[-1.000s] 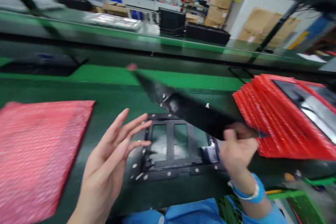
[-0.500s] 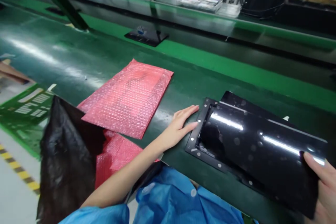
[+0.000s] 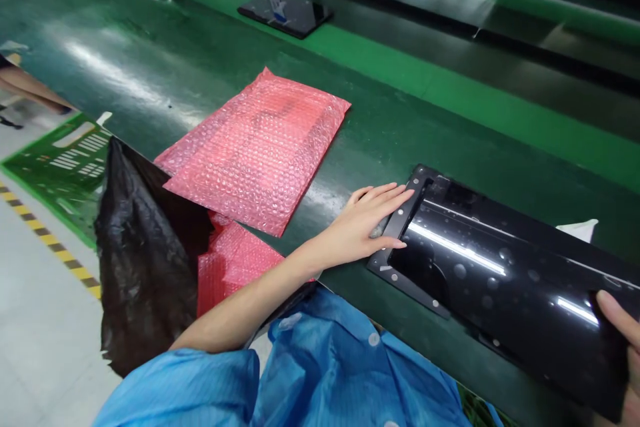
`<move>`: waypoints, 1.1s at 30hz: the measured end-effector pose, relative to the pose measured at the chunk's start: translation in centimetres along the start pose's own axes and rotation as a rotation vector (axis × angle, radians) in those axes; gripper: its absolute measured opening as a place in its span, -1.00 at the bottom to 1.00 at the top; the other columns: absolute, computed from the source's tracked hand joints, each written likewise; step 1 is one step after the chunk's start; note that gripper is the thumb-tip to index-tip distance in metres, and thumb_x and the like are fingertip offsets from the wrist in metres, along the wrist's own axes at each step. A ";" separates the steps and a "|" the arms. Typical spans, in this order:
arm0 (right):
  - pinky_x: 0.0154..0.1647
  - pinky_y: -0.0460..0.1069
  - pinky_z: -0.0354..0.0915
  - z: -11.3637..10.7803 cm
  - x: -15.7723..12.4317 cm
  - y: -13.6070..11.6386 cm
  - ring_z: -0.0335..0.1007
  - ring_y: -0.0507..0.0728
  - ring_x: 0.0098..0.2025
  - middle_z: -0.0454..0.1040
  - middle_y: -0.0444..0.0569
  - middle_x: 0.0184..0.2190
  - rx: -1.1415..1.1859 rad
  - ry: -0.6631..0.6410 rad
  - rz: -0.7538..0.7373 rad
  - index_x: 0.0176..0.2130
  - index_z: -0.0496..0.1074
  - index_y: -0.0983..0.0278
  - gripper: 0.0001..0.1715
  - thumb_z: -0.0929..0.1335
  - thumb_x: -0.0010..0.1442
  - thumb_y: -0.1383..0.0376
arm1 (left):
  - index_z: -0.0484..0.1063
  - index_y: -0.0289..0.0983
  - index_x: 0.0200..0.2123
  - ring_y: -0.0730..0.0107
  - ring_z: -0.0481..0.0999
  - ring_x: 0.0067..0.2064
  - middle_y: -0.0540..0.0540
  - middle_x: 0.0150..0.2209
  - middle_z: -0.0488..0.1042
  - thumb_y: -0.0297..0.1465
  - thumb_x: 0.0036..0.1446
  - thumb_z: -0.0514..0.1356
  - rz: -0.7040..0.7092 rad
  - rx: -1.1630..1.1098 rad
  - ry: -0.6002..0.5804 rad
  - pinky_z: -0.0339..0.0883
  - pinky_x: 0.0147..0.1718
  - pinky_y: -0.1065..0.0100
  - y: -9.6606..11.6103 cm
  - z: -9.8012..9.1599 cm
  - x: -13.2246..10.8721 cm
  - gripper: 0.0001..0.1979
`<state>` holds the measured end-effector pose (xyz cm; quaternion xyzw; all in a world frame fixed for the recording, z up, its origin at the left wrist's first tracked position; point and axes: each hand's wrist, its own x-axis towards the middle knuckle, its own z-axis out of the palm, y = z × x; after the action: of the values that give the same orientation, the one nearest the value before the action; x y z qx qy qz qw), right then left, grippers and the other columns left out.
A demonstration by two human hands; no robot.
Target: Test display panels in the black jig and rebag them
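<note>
A glossy black panel (image 3: 490,280), bowed and marked with round spots, lies over a flat black frame (image 3: 400,213) with small pale dots along its border. My left hand (image 3: 373,223) rests on the frame's left border, fingers stretched out, the thumb near the panel's edge. At the far right, my right hand (image 3: 623,340) holds the panel's right end, thumb on top; its other fingers are mostly hidden. Left of my hands, a pink bubble-wrap bag (image 3: 265,153) lies flat on the green bench with something darker faintly showing inside.
A black plastic bag (image 3: 145,267) hangs at the bench edge, with more pink bubble wrap (image 3: 240,260) in its opening. A green crate (image 3: 70,160) stands at left on the floor. Farther back lies another black panel (image 3: 285,13). A white scrap (image 3: 580,230) is behind the frame.
My view has tipped downward. The panel now covers the frame's far side more fully, and my left hand reaches further over the frame's border. My right hand still holds the panel's end.
</note>
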<state>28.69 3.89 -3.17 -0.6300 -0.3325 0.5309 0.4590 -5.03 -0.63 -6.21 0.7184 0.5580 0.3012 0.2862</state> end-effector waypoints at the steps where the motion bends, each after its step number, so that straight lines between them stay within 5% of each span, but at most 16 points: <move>1: -0.13 -0.09 0.56 0.3 -0.2 -0.2 0.27 0.19 0.25 0.54 -0.38 -0.01 -0.065 0.058 -0.024 -0.17 0.56 -0.28 -0.58 0.49 0.00 0.24 | 0.01 -0.07 0.42 0.06 0.06 0.44 -0.24 0.42 0.11 -0.01 0.22 0.21 0.001 0.005 0.001 -0.12 0.34 -0.02 0.0 0.0 0.0 -0.20; 6: 0.01 -0.09 0.51 0.8 -0.1 -0.4 -0.06 0.17 0.40 0.37 -0.55 0.15 -0.250 0.161 -0.099 -0.28 0.59 -0.23 -0.71 0.50 -0.06 0.15 | 0.03 -0.10 0.42 0.08 0.07 0.43 -0.22 0.42 0.12 -0.02 0.22 0.21 0.000 0.015 -0.001 -0.11 0.34 0.02 0.2 -0.1 0.1 -0.20; 14: 0.18 -0.14 0.34 1.0 0.1 -0.8 0.00 0.11 0.38 0.46 -0.48 0.09 -0.318 0.157 -0.108 -0.22 0.60 -0.19 -0.67 0.51 -0.08 0.08 | 0.10 -0.10 0.40 0.07 0.05 0.44 -0.24 0.42 0.10 -0.06 0.23 0.23 0.003 0.056 -0.015 -0.11 0.33 0.02 0.1 0.1 0.1 -0.26; 20: 0.17 0.02 0.44 2.0 -1.0 -1.7 0.03 0.21 0.37 0.47 -0.36 0.08 -0.305 0.115 -0.101 -0.25 0.60 -0.17 -0.74 0.50 -0.03 0.09 | 0.17 -0.12 0.37 0.08 0.06 0.43 -0.23 0.42 0.11 -0.06 0.26 0.20 0.024 0.059 -0.003 -0.12 0.33 0.03 0.1 0.2 0.1 -0.32; 23: 0.09 0.01 0.49 1.5 0.1 -1.5 0.20 0.23 0.29 0.56 -0.24 -0.02 -0.283 0.112 -0.093 -0.25 0.61 -0.13 -0.74 0.51 -0.04 0.10 | 0.19 -0.07 0.36 0.06 0.06 0.43 -0.21 0.42 0.12 -0.07 0.26 0.20 0.022 0.062 0.001 -0.11 0.33 0.00 0.1 0.3 0.1 -0.35; 28: 0.10 0.04 0.49 0.0 3.2 -1.1 0.18 0.26 0.31 0.54 -0.31 0.01 -0.285 0.255 -0.108 -0.37 0.60 -0.13 -0.80 0.54 -0.11 0.14 | 0.26 -0.01 0.32 0.02 0.06 0.43 -0.20 0.42 0.12 -0.13 0.27 0.22 0.029 0.084 -0.001 -0.09 0.32 -0.05 0.2 0.4 0.1 -0.43; 33: 0.07 0.00 0.51 1.2 0.3 -2.2 0.23 0.21 0.28 0.53 -0.30 0.02 -0.308 0.133 -0.080 -0.21 0.60 -0.14 -0.74 0.51 0.02 0.14 | 0.42 -0.04 0.22 0.01 -0.01 0.45 -0.25 0.45 0.03 -0.22 0.30 0.20 0.051 0.123 -0.027 -0.06 0.32 -0.07 0.5 0.6 0.0 -0.57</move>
<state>27.74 5.17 -1.23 -0.7128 -0.4040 0.4120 0.3987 -4.27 -0.73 -6.24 0.7523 0.5532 0.2641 0.2413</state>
